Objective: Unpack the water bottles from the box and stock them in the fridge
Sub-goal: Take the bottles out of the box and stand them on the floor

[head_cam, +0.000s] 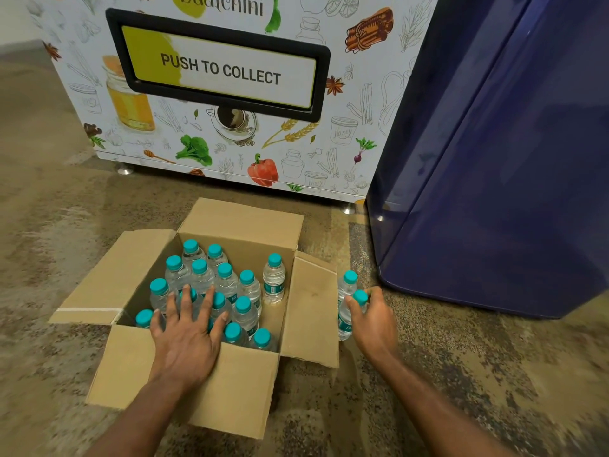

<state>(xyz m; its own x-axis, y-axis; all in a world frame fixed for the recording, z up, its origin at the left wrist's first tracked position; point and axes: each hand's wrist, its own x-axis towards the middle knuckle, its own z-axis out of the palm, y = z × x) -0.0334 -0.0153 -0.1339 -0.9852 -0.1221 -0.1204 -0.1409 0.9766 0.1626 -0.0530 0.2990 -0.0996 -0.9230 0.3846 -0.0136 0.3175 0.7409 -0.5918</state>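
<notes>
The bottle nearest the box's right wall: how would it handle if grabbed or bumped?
The bottle looks full of water, so it is probably heavy for its size and firm to grip. Tall and narrow, with bare floor of the box beside it, it could tip if bumped; lying down, its round body would likely roll.

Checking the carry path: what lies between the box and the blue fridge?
Head view: two bottles, the right hand gripping the nearer bottle; beyond them, floor.
</notes>
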